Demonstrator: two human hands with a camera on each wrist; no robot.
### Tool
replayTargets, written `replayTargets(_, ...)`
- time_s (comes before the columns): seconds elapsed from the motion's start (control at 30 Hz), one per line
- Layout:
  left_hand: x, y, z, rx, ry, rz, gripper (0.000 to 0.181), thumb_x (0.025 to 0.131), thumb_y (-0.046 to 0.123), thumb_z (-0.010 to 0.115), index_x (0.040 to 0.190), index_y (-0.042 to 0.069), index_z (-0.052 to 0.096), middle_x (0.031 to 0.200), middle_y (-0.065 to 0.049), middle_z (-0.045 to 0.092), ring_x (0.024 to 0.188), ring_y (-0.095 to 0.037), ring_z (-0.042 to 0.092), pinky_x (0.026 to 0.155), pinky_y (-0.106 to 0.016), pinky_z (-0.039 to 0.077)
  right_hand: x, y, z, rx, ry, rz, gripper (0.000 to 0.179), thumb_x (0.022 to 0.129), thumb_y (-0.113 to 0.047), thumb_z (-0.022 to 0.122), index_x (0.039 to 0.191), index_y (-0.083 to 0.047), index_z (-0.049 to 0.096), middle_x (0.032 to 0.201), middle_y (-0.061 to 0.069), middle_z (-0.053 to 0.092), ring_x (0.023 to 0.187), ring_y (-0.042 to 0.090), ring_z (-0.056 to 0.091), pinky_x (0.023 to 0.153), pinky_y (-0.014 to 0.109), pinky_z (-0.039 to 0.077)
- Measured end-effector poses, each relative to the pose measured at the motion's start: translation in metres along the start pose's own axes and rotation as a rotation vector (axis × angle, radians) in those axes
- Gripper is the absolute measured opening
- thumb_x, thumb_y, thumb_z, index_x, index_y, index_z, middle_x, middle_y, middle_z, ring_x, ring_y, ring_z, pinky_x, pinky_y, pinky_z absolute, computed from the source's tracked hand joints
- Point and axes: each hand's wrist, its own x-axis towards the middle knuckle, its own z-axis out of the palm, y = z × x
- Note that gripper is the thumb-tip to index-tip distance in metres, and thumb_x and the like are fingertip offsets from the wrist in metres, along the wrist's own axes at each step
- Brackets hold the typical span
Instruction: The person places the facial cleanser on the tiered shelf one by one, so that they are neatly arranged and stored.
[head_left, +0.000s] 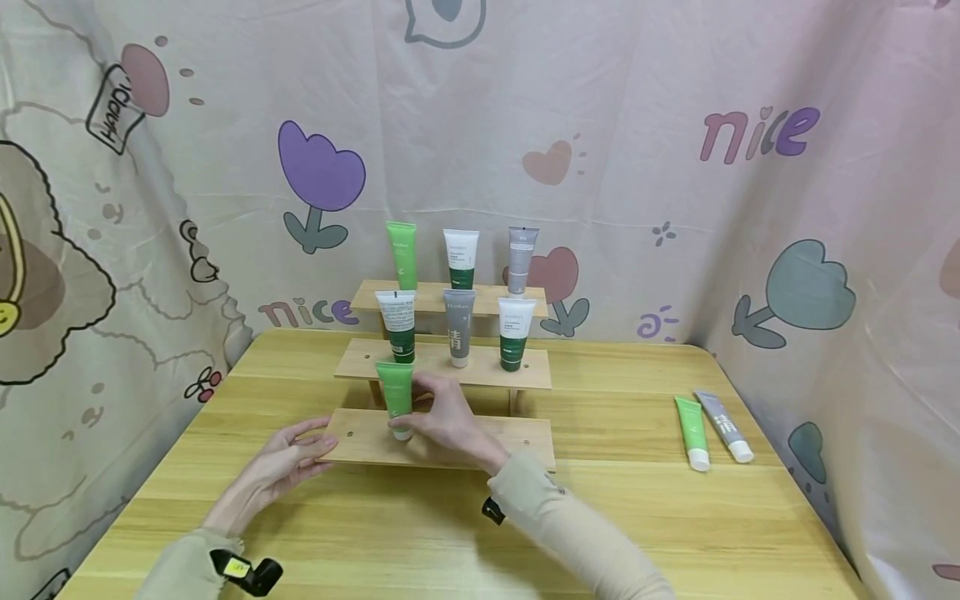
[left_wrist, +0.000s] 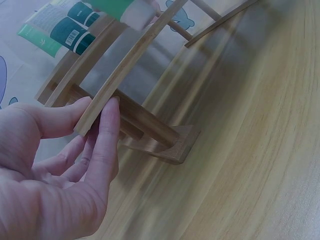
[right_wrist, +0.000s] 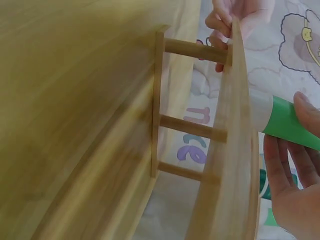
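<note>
A three-step wooden display rack [head_left: 480, 457] stands on the table. My left hand [head_left: 283, 460] pinches the left end of its lowest step, thumb above and fingers beneath, as the left wrist view shows. My right hand [head_left: 457, 425] holds a green squeeze tube [head_left: 396, 388] between thumb and fingers, upright with its white cap [right_wrist: 260, 110] down at that step, left of the middle. On the middle step stand a white-and-green tube [head_left: 397, 321], a grey tube [head_left: 459, 325] and another white-and-green tube [head_left: 516, 329].
Along the top step stand a green tube [head_left: 403, 254], a white-and-green tube [head_left: 461, 257] and a grey-lilac tube [head_left: 521, 258]. Another green tube [head_left: 692, 429] and a grey tube [head_left: 723, 423] lie at the table's right side. A patterned cloth [head_left: 622, 108] hangs behind the table [head_left: 615, 500].
</note>
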Motion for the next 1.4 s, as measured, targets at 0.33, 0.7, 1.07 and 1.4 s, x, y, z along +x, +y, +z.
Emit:
replayTargets(0.33,0.0,0.0,-0.001,-0.013,-0.01,0.006,0.077,0.102,0.008,0.058,0.156,-0.01,0.007,0.11,0.0,0.056,0.093,-0.006,0.065,0.09,-0.025,0.062,0.003,-0.002,0.01,-0.025,-0.006,0.01,0.048,0.078,-0.006,0.086,0.122,-0.004,0.067,0.114,0.011,0.073,0.098,0.02,0.07,0.088,0.022,0.06)
replayTargets(0.7,0.0,0.001,-0.001,-0.011,-0.009,-0.001,0.077,0.102,0.009,0.058,0.156,-0.01,0.007,0.109,0.001,0.058,0.093,-0.006,0.066,0.088,-0.024,0.062,0.005,-0.004,0.014,-0.022,-0.025,0.016,0.049,0.078,-0.006,0.086,0.123,-0.003,0.066,0.114,0.012,0.073,0.097,0.019,0.071,0.086,0.017,0.059)
replayTargets(1.07,-0.001,0.002,0.0,-0.03,-0.006,-0.001,0.075,0.101,0.01,0.06,0.155,-0.009,0.012,0.108,0.002,0.06,0.092,-0.006,0.067,0.088,-0.025,0.062,0.004,-0.004,0.015,-0.028,-0.034,0.013,0.046,0.079,-0.008,0.086,0.121,-0.005,0.066,0.112,0.011,0.073,0.096,0.017,0.071,0.087,0.018,0.059)
replayTargets(1.4,-0.001,0.002,0.001,-0.014,0.008,-0.008,0.076,0.101,0.012,0.061,0.156,-0.009,0.012,0.109,0.003,0.06,0.092,-0.005,0.067,0.088,-0.024,0.062,0.003,-0.005,0.015,-0.03,-0.035,0.021,0.047,0.079,-0.008,0.086,0.121,-0.005,0.066,0.111,0.011,0.073,0.096,0.016,0.07,0.089,0.022,0.06)
